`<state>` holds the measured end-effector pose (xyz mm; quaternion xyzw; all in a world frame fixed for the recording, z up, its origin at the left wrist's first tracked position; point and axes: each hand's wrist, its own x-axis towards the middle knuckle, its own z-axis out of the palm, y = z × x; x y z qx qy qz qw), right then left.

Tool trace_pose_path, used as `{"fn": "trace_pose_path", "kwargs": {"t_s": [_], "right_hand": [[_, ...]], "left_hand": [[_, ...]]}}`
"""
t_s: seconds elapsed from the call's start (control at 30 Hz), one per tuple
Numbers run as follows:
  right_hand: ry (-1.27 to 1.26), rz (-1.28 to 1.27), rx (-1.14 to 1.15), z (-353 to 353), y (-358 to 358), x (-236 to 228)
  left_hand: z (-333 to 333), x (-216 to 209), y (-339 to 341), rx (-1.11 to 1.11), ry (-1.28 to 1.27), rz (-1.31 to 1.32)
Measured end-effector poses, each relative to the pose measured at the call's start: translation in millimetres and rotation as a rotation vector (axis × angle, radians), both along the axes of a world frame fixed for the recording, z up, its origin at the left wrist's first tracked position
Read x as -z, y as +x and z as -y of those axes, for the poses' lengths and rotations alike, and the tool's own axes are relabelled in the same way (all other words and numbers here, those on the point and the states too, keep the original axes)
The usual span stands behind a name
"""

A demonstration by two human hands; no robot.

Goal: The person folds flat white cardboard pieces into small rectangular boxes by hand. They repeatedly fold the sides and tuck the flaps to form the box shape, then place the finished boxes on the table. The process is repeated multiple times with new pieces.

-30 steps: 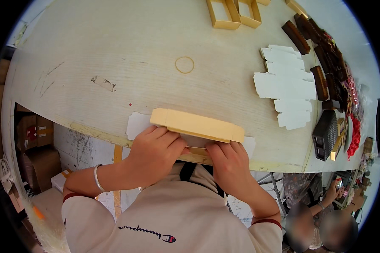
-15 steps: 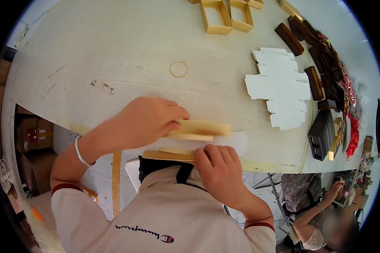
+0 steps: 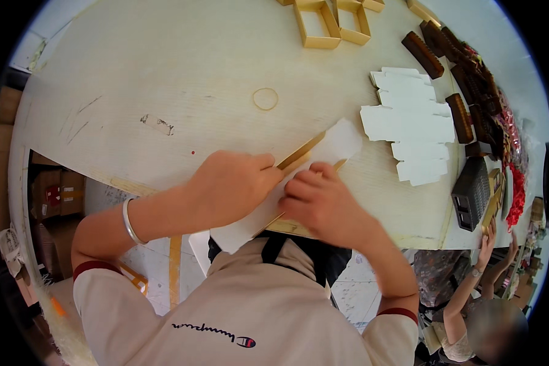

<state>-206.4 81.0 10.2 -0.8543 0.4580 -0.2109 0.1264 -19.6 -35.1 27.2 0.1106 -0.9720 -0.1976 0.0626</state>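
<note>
A cardboard box blank point(image 3: 345, 141), white inside and gold outside, lies slantwise over the table's near edge with both long sides bent up. My left hand point(image 3: 232, 186) is closed at its far long side, thumb and fingers pinching the upright wall. On the near long side my right hand point(image 3: 326, 201) curls its fingers over the wall; its fingertips are partly hidden. The two hands are close together around the blank's middle. One white end of the blank sticks out below my left hand, past the table edge.
Flat white box blanks point(image 3: 412, 125) lie in a stack on the right. Gold box frames point(image 3: 320, 41) stand at the far edge. A rubber band point(image 3: 277, 99) lies mid-table. Dark brown ridged blocks point(image 3: 422, 55) and a black case point(image 3: 470, 194) line the right side. A co-worker point(image 3: 463, 305) is at lower right.
The blank has turned from roughly level to a slant rising rightward. My right hand has moved up and in beside my left. The co-worker's arms have reached up toward the table.
</note>
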Motion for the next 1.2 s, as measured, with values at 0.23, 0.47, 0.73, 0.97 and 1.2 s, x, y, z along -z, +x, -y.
{"fn": "trace_pose_path", "kwargs": {"t_s": [0.23,0.47,0.73,0.97,1.2], "right_hand": [[0.123,0.073,-0.103,4,-35,-4],[0.127,0.074,-0.167,10,-24,-15],[-0.038,0.019,-0.028,-22,-19,-9],[0.020,0.221,-0.033,-15,-14,-1],[0.049,0.233,-0.022,-14,-20,2]], "left_hand": [[26,1,12,0.375,0.078,-0.222],[31,18,24,0.592,-0.275,-0.338],[-1,23,8,0.397,-0.014,-0.328],[-18,29,4,0.239,0.112,-0.383],[-39,21,-8,0.055,0.125,-0.355]]}}
